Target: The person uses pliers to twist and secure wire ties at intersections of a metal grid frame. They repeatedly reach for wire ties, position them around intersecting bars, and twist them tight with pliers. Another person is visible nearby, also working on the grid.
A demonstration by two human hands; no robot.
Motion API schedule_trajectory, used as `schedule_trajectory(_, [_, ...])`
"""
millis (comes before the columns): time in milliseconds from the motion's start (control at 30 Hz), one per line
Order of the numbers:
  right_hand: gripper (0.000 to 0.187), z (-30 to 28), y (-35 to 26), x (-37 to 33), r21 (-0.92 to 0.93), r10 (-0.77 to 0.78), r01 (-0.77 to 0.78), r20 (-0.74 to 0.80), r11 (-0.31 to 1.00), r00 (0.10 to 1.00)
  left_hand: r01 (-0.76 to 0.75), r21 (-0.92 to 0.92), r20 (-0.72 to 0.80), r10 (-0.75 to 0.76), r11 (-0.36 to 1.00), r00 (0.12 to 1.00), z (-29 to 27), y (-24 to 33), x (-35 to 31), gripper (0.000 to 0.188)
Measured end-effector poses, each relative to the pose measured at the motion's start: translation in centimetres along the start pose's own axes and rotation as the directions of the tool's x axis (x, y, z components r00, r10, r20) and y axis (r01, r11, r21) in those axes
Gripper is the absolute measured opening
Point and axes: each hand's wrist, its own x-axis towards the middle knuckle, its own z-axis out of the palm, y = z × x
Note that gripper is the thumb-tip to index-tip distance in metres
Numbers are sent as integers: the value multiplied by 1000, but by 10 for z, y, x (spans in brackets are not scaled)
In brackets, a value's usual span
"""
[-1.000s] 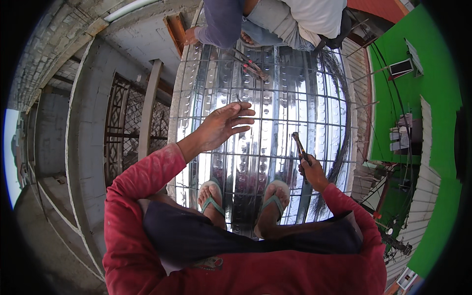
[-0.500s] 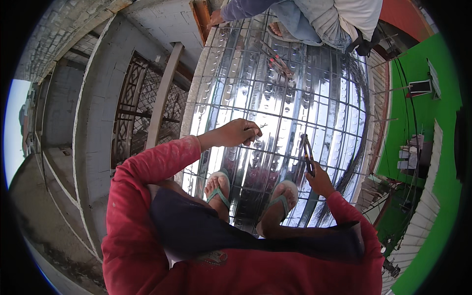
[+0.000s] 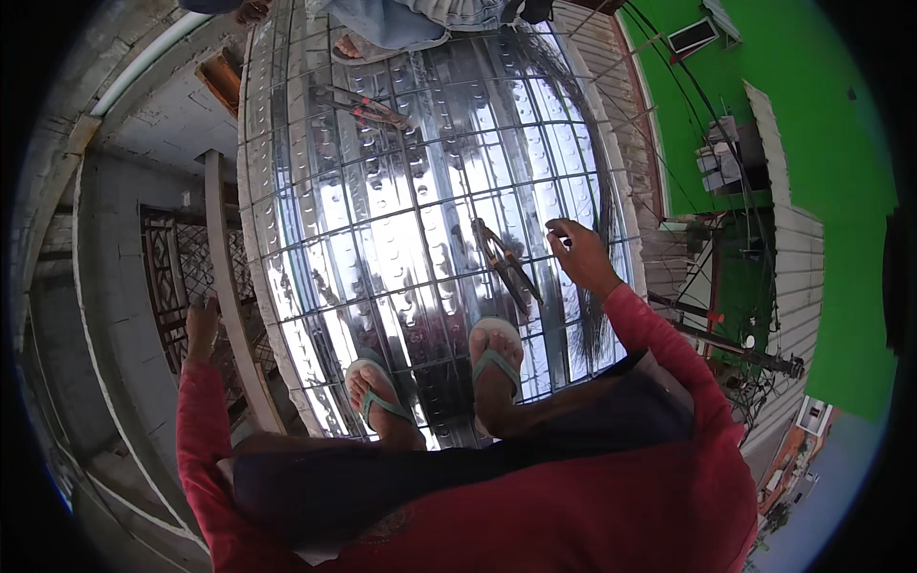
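Note:
My right hand [image 3: 581, 256] is over the right part of the metal deck [image 3: 382, 205], with thumb and forefinger curved apart and nothing visible between them. Left of it, long-handled pincers [image 3: 502, 263] lie on the rebar mesh [image 3: 420, 208]. Close by runs a bundle of thin dark wire [image 3: 600, 181], with frayed ends [image 3: 594, 334] near my right forearm. My left hand [image 3: 202, 329] is out past the deck's left edge, its fingers curled; whatever they hold is too small to make out. My sandalled feet [image 3: 495, 358] stand on the mesh.
Another person [image 3: 401, 21] is at the far end, with a sandalled foot on the deck. A second pair of pincers with red marks [image 3: 368, 107] lies before them. Left of the deck are a beam [image 3: 229, 277] and lattice [image 3: 172, 263]; at right, corrugated roofing [image 3: 616, 124] and cables.
My right hand has let go of the pincers, which now lie on the mesh. My left hand has swung from above the mesh out to the left. The view has shifted rightward.

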Motion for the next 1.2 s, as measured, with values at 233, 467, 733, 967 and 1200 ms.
schedule_trajectory(233, [21,-92,117,-28,-153,298,-442,-543,884,785,-384,-47,-2,384,922,923,30,129,-7,37])
schedule_trajectory(467, [20,-51,173,-37,-134,404,-497,-423,857,811,-569,-299,284,641,766,713,23,297,-44,32])
schedule_trajectory(733, [20,-72,180,-50,-195,460,-476,-125,857,879,-608,-300,412,675,735,612,36,328,-81,30])
schedule_trajectory(967, [20,-63,208,-84,-306,478,-513,-186,802,858,-455,-269,506,526,849,684,49,304,-74,31])
schedule_trajectory(1200, [27,-72,202,-95,-230,511,-531,-144,816,848,-488,-283,497,561,826,662,56,312,-74,32])
